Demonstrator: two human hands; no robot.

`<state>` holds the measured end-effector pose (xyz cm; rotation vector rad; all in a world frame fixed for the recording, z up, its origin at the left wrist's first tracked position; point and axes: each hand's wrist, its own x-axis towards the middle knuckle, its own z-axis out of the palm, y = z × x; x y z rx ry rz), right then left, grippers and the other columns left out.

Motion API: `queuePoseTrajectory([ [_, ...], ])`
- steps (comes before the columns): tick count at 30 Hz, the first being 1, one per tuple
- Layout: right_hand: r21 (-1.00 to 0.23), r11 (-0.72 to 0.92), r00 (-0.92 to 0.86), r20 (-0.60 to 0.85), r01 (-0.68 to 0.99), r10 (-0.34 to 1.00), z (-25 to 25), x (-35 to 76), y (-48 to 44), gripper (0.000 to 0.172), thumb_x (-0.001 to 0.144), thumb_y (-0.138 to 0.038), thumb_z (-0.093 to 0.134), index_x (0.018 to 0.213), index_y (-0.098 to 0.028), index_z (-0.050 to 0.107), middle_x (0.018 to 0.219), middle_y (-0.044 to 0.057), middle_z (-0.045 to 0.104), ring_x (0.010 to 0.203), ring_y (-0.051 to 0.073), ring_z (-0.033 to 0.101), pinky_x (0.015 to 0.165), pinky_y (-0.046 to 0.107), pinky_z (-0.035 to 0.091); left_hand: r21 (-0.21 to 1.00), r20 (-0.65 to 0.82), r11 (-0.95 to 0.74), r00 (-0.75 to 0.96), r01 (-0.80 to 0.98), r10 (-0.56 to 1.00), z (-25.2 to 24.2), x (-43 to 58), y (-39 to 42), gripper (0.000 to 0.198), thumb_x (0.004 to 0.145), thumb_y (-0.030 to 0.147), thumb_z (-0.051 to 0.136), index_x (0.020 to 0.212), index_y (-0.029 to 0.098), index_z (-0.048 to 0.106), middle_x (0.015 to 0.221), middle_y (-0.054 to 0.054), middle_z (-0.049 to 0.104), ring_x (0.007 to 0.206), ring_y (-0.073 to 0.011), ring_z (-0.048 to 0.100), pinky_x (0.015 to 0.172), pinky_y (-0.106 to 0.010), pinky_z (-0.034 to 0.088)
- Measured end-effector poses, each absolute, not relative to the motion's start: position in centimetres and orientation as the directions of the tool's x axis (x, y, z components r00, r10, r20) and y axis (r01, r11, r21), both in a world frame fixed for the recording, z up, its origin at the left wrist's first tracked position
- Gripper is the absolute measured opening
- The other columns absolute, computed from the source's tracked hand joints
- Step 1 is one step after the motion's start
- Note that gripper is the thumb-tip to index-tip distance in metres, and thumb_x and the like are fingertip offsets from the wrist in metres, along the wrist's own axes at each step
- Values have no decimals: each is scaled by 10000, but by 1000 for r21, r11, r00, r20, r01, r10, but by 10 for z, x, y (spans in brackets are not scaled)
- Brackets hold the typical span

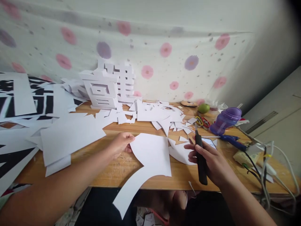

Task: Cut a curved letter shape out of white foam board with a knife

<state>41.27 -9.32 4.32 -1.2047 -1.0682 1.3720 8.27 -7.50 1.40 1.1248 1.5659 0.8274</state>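
My left hand (122, 142) pinches the upper left corner of a white foam-like sheet (152, 153). Curved cuts shape its left and lower sides, and a curved strip hangs over the table's front edge. In my right hand (211, 160) is a black-handled craft knife (201, 163), tip pointing up and away from me. The knife is held to the right of the sheet, apart from it. A curved white offcut (180, 153) lies under and beside my right fingers. A phone (209, 142) is partly hidden behind that hand.
White cut-out letter shapes (101, 91) stand at the back. White scraps (162, 113) and large sheets (70, 135) cover much of the wooden table (105, 175). To the right are scissors (205, 123), a purple bottle (224, 121), a glue gun (232, 142), a green fruit (203, 108) and cables (264, 169).
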Motion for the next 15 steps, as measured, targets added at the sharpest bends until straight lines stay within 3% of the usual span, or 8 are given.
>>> queuePoseTrajectory([
  [3,-949,-278,-104,-264,-149,959,35,400,-93,398,791,-404,723,1091,-161,623,1065,127,720,679,171,681,595,296,556,861,-323,335,-97,382,941,14,67,-66,284,849,446,608,788,170,580,616,22,623,532,-125,587,509,-234,462],
  [7,-893,-431,-261,-390,-125,883,21,379,-89,338,829,-385,668,1066,-159,588,848,71,719,591,152,668,516,248,504,760,-346,322,-68,564,936,12,48,-57,283,722,486,610,740,217,524,471,27,570,422,-173,552,403,-237,380],
  [11,-935,-347,-144,-335,-73,931,10,376,-72,316,827,-397,683,1025,-164,603,905,85,708,732,179,688,579,268,541,669,-277,211,-24,713,960,15,54,-61,220,787,439,471,907,254,475,523,53,562,435,-199,566,417,-256,361],
  [15,-969,-239,-85,-234,-54,968,12,386,-58,343,836,-455,684,1032,-175,648,1065,108,692,794,187,677,650,310,573,545,-163,25,76,838,984,23,71,-58,111,836,339,410,783,250,452,571,30,545,502,-183,535,514,-273,305],
])
